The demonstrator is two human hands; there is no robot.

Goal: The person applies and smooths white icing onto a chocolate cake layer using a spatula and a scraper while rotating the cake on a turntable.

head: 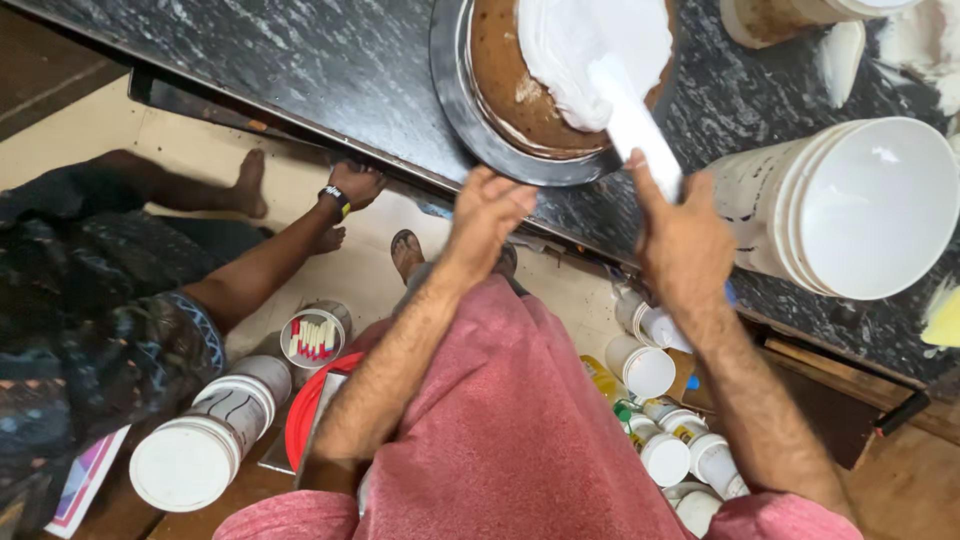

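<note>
1. Brown cake (520, 90) sits on a round dark metal turntable (455, 100) at the far middle of the dark speckled tabletop (330, 60); white cream (590, 45) covers the cake's right part, brown bare on the left and on the side wall.
2. Right hand (685, 245) is closed around the handle end of a white flat spatula (630, 115), index finger laid along it; the blade reaches far-left onto the cream and is smeared white.
3. Left hand (485, 215) is loosely curled, fingers half bent, tips touching the near rim of the turntable; it grips nothing that can be seen.
4. Both forearms come up from the near edge; red-pink clothing (500, 420) fills the near middle.
5. Right of the right hand: stack of white plastic buckets (850, 210) lying tilted on the tabletop, mouth facing the camera, just beside the hand.
6. Far right: a tan tub (770, 20), partly cut off, and white cream smears (925, 45) on the tabletop.
7. Below the tabletop edge, on the floor (190, 150): white-lidded jars (650, 370) near right, large white-capped containers (210, 430) near left, a small cup of red and white sticks (312, 338), and a red round lid (305, 415).
8. Left: another person sits on the floor, dark patterned clothes, one hand (350, 185) with a wristband resting on the floor, bare foot (248, 182) farther left.
9. A sandalled foot (405, 255) shows on the floor just under the left hand.
</note>
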